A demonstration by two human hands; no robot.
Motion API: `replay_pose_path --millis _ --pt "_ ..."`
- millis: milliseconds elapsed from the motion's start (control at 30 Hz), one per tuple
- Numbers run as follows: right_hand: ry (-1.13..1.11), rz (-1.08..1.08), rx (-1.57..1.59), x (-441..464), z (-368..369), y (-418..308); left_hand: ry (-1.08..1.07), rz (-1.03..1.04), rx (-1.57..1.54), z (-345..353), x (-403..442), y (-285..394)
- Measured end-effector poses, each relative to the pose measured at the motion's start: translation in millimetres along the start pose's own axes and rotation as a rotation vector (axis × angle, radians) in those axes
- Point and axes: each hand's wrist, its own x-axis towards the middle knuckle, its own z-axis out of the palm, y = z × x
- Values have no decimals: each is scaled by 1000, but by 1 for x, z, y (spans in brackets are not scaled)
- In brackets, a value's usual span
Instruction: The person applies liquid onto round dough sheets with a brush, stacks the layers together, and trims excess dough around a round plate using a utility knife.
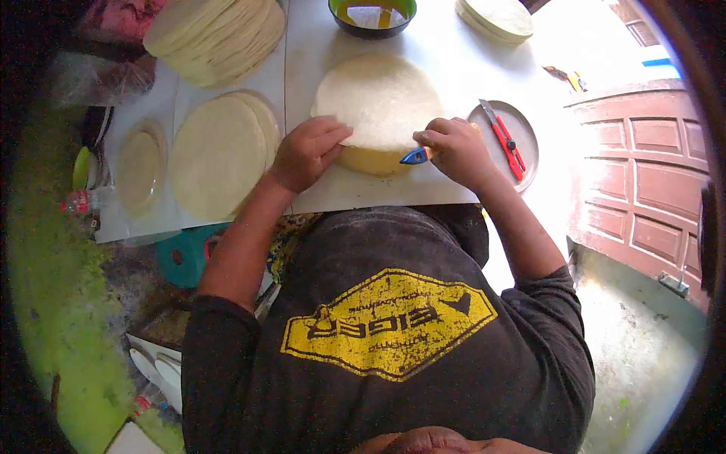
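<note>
A stack of pale round sheets [378, 102] lies on the white table in front of me. At the left of its near edge, my left hand [310, 150] has its fingers pressed together on the rim of the top sheet. My right hand [454, 151] is closed round a brush with a blue end [415, 156] and also touches the right side of the top sheet. The near part of the stack below the top sheet looks yellower. Beyond the stack stands a dark bowl, green inside, of yellow liquid [372, 15].
A red cutter [505, 140] rests on a round grey plate [531, 145] at the right. More round sheets [219, 155] lie at the left, with a tall pile [215, 38] behind them. Another small stack [497, 17] is at the back right. A brown door [643, 163] stands farther right.
</note>
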Motion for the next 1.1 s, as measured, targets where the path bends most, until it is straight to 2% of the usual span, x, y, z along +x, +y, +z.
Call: replay_pose_path --millis 633,833,967,1033,1100 --pt "-103 -5 -3 -19 8 1 -47 8 -22 10 -19 2" --pt "-172 8 20 -19 -3 -1 -34 -80 15 3 -25 10" --pt "-189 87 78 -12 -10 1 5 -22 60 -1 -23 11" --pt "-133 198 164 -3 -19 2 8 1 76 -2 -21 11" --pt "-123 189 171 9 -28 1 -10 122 49 0 -22 9"
